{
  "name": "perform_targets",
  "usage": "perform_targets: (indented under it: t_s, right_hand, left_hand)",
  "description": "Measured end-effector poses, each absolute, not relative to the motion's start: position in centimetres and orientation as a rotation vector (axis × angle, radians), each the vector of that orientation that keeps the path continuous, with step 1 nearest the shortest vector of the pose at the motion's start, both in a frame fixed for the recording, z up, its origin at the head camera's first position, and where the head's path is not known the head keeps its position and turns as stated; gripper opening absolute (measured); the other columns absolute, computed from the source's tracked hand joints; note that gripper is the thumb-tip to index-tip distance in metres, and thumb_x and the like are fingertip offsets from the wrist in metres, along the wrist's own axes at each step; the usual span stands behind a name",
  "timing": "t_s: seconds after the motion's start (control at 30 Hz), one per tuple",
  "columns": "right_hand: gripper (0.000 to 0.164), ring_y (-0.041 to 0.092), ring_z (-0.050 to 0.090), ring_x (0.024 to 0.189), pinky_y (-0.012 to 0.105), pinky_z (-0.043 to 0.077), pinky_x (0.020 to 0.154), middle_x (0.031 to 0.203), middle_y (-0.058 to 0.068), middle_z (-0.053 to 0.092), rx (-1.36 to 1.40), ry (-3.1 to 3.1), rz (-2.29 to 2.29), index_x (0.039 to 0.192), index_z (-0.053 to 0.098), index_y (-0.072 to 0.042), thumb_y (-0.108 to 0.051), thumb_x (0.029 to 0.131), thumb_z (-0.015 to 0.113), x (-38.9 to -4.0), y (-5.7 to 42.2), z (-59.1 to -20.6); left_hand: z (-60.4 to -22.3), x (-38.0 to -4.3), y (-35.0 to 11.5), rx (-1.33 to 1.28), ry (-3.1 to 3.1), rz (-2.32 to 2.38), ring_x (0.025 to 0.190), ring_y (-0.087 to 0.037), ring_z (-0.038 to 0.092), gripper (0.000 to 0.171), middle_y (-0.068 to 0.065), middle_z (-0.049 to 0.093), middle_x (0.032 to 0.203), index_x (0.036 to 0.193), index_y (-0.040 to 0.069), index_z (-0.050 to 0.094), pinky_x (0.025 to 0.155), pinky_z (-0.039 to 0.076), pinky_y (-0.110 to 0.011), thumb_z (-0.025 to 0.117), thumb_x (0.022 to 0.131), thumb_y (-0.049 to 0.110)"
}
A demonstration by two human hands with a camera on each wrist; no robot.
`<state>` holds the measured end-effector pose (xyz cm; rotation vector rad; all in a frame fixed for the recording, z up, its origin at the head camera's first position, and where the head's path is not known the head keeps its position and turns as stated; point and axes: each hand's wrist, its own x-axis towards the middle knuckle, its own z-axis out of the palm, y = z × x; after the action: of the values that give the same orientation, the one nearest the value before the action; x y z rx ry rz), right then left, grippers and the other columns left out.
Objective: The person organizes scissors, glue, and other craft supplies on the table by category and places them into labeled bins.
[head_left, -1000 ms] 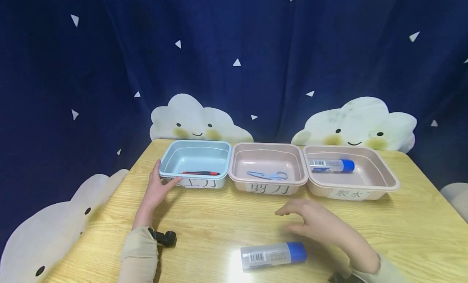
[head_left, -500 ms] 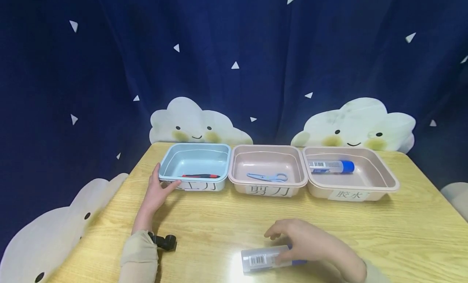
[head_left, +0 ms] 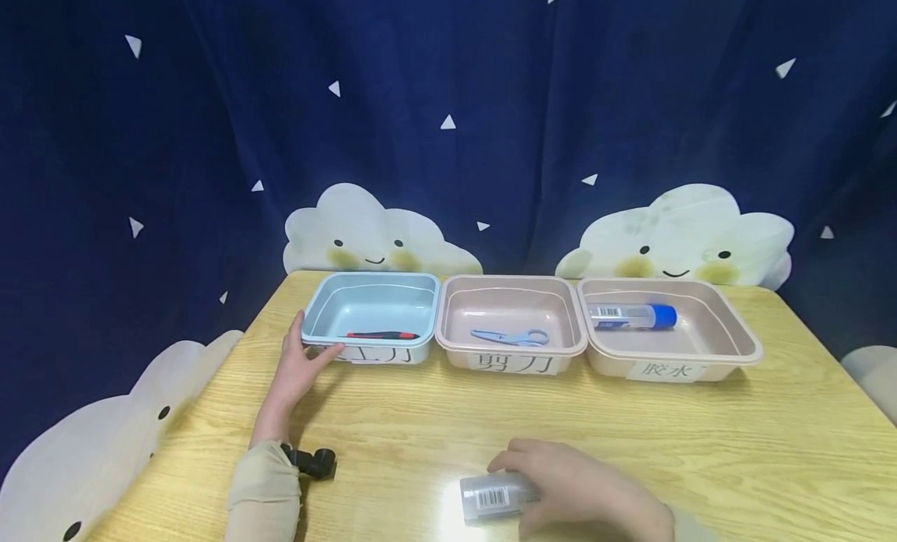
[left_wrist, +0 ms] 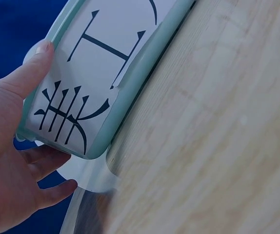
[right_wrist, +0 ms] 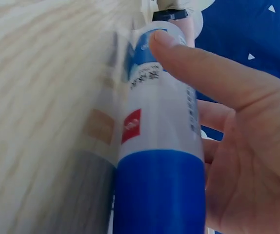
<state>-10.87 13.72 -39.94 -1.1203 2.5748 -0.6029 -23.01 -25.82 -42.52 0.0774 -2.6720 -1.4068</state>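
At the far left of the table, my left hand (head_left: 293,371) holds the near left corner of a light blue plastic bin (head_left: 427,293). In the left wrist view its thumb lies on the front rim and its fingers reach round the side. A red and black utility knife (head_left: 381,336) lies in that bin. Near the table's front, my right hand (head_left: 568,483) grips a clear glue bottle (head_left: 494,497) lying on its side. The right wrist view shows the thumb across the bottle, its blue cap (right_wrist: 159,190) and fingers behind; the head view hides the cap.
A pinkish bin (head_left: 454,293) with light blue scissors (head_left: 511,337) stands in the middle. The right-hand pinkish bin (head_left: 722,316) holds another glue bottle (head_left: 631,316). All bins carry front labels. A dark blue curtain (head_left: 448,51) hangs behind the wooden table (head_left: 392,417).
My right hand has come down and left from above the table onto the glue bottle and taken hold of it. The left hand stays at the bin's corner.
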Motion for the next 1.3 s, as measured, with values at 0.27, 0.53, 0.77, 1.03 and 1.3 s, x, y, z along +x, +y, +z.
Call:
perform_targets:
  t_s: [0.27, 0.53, 0.77, 1.03, 1.3]
  right_hand:
    - [0.044, -0.003, 0.049, 0.083, 0.024, 0.048, 0.077, 0.095, -0.017, 0.053, -1.170, 2.574, -0.604, 0.110, 0.061, -0.024, -0.027, 0.068, 0.075, -10.9, 13.7, -40.1]
    - [0.043, -0.001, 0.050, 0.084, 0.025, 0.048, 0.077, 0.096, -0.013, 0.055, -1.202, 2.646, -0.618, 0.110, 0.061, -0.021, -0.023, 0.069, 0.074, -11.5, 14.5, -39.7]
    - [0.045, 0.003, 0.052, 0.089, 0.029, 0.049, 0.078, 0.102, -0.010, 0.057, -1.181, 2.775, -0.590, 0.115, 0.060, -0.019, -0.024, 0.072, 0.073, -12.3, 15.7, -38.4]
    - [0.048, 0.013, 0.056, 0.096, 0.037, 0.048, 0.083, 0.107, -0.004, 0.061, -1.107, 2.974, -0.589, 0.114, 0.061, -0.014, -0.023, 0.069, 0.076, -13.4, 18.7, -36.7]
    - [0.046, 0.011, 0.057, 0.096, 0.037, 0.048, 0.082, 0.106, -0.008, 0.062, -1.041, 3.094, -0.729, 0.109, 0.061, -0.018, -0.012, 0.066, 0.078, -14.4, 21.6, -35.6]
  left_hand:
    - [-42.7, -23.2, -25.9, 0.079, -2.668, -1.409, 0.131, -0.040, 0.023, 0.104, -0.024, 0.008, 0.147, 0.146, 0.014, -0.009, 0.109, 0.018, -0.052, 0.066, 0.080, 0.043]
    - [-42.7, -23.2, -25.8, 0.079, -2.671, -1.411, 0.132, -0.040, 0.022, 0.104, -0.024, 0.008, 0.146, 0.146, 0.014, -0.008, 0.109, 0.018, -0.052, 0.066, 0.080, 0.044]
    - [-42.9, -23.2, -25.9, 0.077, -2.674, -1.412, 0.132, -0.040, 0.022, 0.103, -0.024, 0.008, 0.147, 0.146, 0.016, -0.009, 0.108, 0.018, -0.052, 0.065, 0.080, 0.044]
    - [-43.0, -23.2, -26.0, 0.067, -2.664, -1.417, 0.131, -0.041, 0.023, 0.104, -0.025, 0.008, 0.146, 0.146, 0.015, -0.009, 0.109, 0.019, -0.052, 0.066, 0.080, 0.042]
    - [-43.0, -23.3, -26.0, 0.060, -2.663, -1.419, 0.130, -0.042, 0.024, 0.103, -0.026, 0.008, 0.146, 0.146, 0.015, -0.009, 0.108, 0.020, -0.051, 0.066, 0.081, 0.042]
